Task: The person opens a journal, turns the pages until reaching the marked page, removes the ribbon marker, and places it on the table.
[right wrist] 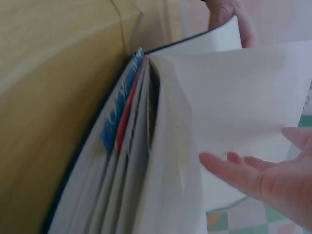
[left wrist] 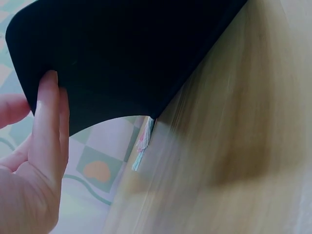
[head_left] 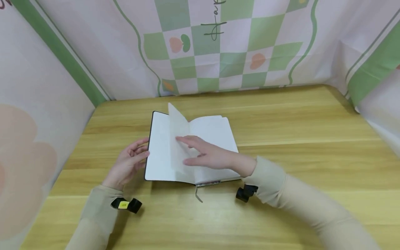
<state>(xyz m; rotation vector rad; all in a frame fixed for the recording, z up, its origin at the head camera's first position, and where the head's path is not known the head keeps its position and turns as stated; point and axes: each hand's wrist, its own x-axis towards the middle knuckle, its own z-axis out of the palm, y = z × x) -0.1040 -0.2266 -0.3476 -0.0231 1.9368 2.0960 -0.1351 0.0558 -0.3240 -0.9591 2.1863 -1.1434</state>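
In the head view, an open notebook [head_left: 207, 130] lies nearer the surface's [head_left: 290, 139] left edge than its right. The left wrist shows the left hand [left wrist: 44, 161] pinching the black cover [left wrist: 122, 58]; the right wrist, the right hand's [right wrist: 278, 178] outstretched fingers [right wrist: 229, 171] at a raised page [right wrist: 243, 87].

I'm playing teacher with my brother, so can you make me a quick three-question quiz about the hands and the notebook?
1. Which hand holds the dark cover of the notebook: left or right?
2. True or false: the notebook is closed.
3. Fill in the blank: a thin ____ sticks out past the notebook's near edge.

Key:
1. The left hand.
2. False; it is open, with a page raised by the right hand.
3. Ribbon.
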